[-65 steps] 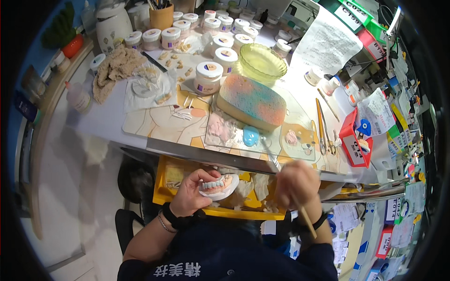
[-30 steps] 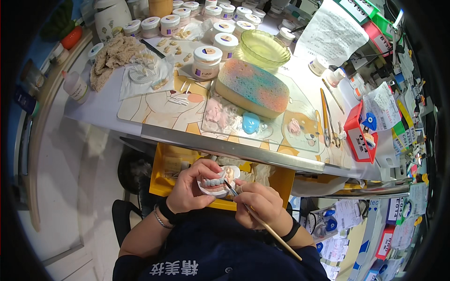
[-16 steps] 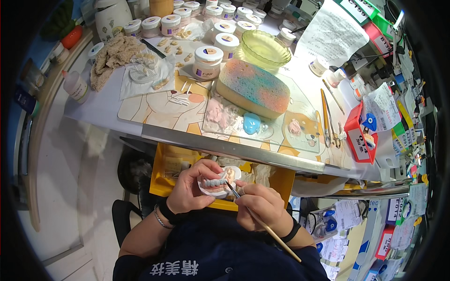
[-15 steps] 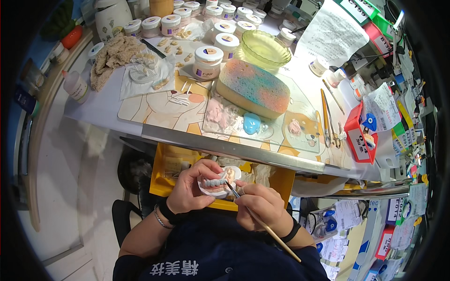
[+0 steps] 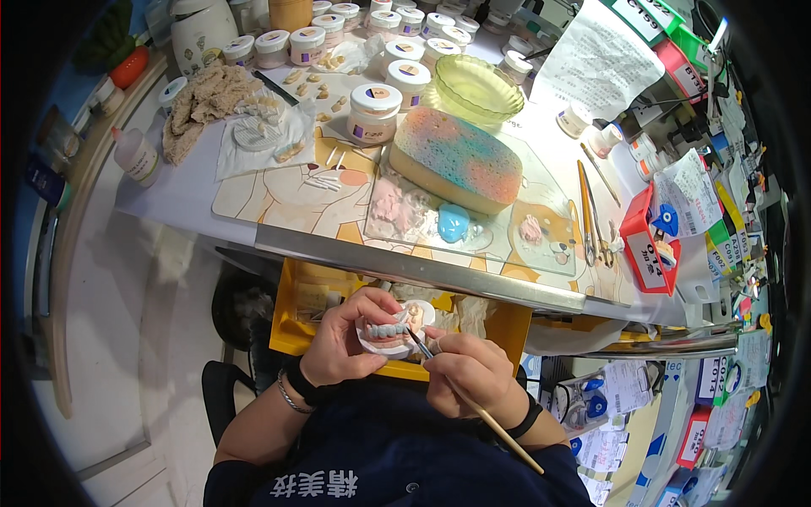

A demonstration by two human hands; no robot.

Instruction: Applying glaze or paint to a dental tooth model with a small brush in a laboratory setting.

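Metal-edged bench (image 5: pixel 422 271); left grip (image 5: pixel 342 336): dental model (image 5: pixel 388 340), plaster perhaps; right grip (image 5: pixel 473 372): brush (image 5: pixel 498 428).

Upside-down pale lettering (image 5: pixel 314 484) runs across the navy top (image 5: pixel 405 444) at the near edge. On the right of the bench (image 5: pixel 182 196), a red box (image 5: pixel 639 220) carries bold black characters on a white label (image 5: pixel 650 265); farther off, a green box (image 5: pixel 663 19) shows similar dark print. I see fine rows of print on the long white sheet (image 5: pixel 598 63), and coloured labelling on the large jar (image 5: pixel 373 114).
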